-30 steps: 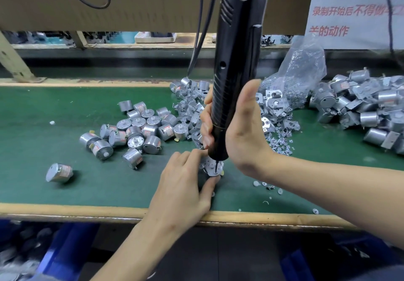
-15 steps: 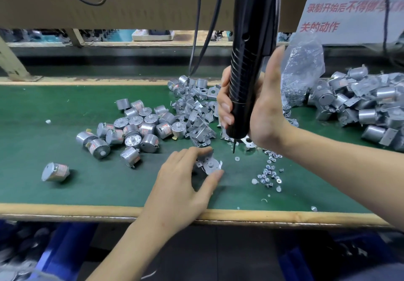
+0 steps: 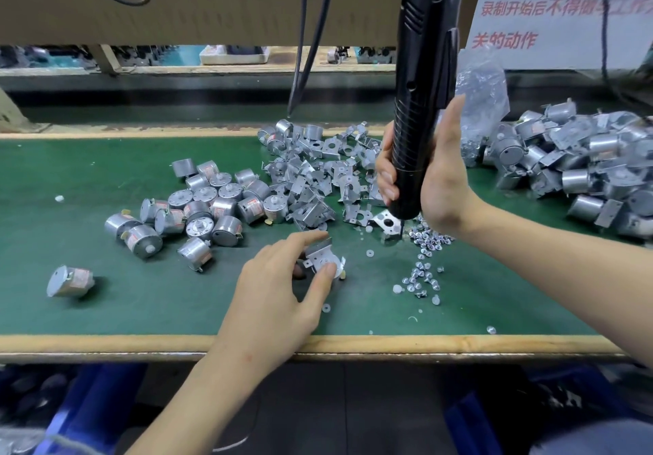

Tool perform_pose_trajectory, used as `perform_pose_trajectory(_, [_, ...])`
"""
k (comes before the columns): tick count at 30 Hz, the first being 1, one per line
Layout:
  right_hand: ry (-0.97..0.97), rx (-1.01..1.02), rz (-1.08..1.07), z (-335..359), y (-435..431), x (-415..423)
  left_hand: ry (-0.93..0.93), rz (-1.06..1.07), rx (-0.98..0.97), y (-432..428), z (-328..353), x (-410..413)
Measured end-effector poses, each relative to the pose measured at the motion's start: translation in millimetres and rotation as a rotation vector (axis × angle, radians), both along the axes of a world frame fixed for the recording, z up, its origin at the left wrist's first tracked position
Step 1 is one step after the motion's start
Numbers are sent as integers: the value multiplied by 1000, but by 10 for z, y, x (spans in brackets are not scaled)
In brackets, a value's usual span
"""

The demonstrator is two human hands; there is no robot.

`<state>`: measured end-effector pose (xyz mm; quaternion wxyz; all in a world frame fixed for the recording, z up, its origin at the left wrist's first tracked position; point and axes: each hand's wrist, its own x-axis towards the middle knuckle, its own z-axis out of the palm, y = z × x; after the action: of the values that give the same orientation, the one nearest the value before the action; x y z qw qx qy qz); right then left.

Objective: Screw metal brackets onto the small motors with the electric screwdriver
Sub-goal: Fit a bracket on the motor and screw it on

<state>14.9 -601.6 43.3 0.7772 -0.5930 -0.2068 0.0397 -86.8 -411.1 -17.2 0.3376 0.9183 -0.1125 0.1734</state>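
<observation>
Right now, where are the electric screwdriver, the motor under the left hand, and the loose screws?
electric screwdriver (image 3: 423,101): head view, black body.
held motor (image 3: 318,253): head view, bracket on top.
loose screws (image 3: 429,239): head view, middle of the heap.

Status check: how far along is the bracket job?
Done: a heap of bracketed motors lies far right. In hand: left hand holds a motor with its bracket; right hand grips the electric screwdriver, tip at the loose screws. Left: a cluster of bare motors and a pile of loose brackets.
</observation>
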Motion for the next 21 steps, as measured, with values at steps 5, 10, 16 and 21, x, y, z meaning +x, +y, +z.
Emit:
perform_pose_trajectory(5, [-11,-11,5,-2,-57,41,-14,-2,12,-5,4,-8])
perform_pose_trajectory(10, [-12,-23,25,-31,-96,49,-24,-7,16,-11,10,-9])
perform_pose_trajectory(16, [-6,-32,49,-55,-90,41,-28,-2,23,-12,9,-7])
perform_pose_trajectory(21, [1,-28,55,-74,-96,47,-22,-1,29,-11,8,-7])
